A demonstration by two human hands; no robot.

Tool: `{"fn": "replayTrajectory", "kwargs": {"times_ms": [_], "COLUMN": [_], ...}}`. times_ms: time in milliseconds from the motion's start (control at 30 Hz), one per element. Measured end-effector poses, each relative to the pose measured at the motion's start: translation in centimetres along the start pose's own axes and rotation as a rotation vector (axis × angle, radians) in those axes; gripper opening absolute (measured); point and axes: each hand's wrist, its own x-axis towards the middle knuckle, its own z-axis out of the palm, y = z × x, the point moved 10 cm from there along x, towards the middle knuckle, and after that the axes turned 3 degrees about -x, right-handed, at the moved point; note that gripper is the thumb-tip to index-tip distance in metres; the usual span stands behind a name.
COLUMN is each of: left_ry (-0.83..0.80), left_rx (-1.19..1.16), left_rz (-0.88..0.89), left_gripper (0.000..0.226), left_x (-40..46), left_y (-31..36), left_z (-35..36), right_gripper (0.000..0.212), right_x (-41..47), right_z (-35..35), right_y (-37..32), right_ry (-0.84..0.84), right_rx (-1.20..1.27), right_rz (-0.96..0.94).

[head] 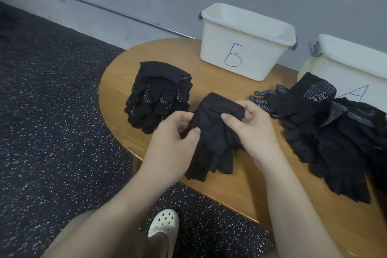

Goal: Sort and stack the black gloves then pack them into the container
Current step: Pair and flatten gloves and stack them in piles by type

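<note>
A small bundle of black gloves (211,138) lies between my hands over the middle of the wooden table (240,190). My left hand (173,144) grips its left edge, thumb on top. My right hand (249,130) pinches its cuff end from the right. A neat stack of dotted black gloves (159,96) sits at the table's left. A loose heap of black gloves (326,132) spreads over the right side. White container B (245,42) stands at the back, apparently empty. White container A (351,65) stands at the far right.
The table's rounded edge curves close to my body. Dark speckled floor (52,111) lies to the left and below. A foot in a white clog (164,226) rests under the table edge. A grey wall runs behind the containers.
</note>
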Motion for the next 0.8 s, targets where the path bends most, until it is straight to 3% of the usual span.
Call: {"fn": "replayTrajectory", "kwargs": {"times_ms": [167,333,467,633,800], "left_ry": [0.144,0.135,0.101,0.059,0.025], "left_rx": [0.215,0.431,0.585,0.722,0.77], "left_rz": [0.099,0.024,-0.032,0.0,0.113], "left_gripper": [0.005,0.008,0.013,0.016,0.017], "left_x": [-0.6,-0.6,-0.2,0.0,-0.4], "left_y": [2.1,1.3,0.0,-0.2,0.7], "left_z": [-3.4,-4.4,-4.2,-3.3,-1.7], "right_gripper": [0.015,0.022,0.03,0.019,0.018], "right_x": [-1.0,-0.8,0.0,0.2,0.2], "right_z": [-0.1,0.6,0.9,1.4,0.3], "right_y": [-0.8,-0.3,0.8,0.8,1.0], "right_ry": [-0.015,-0.03,-0.044,-0.066,-0.05], "right_rx": [0.098,0.03,-0.278,-0.538,-0.596], "right_rz": [-0.013,-0.011,-0.04,-0.131,-0.107]}}
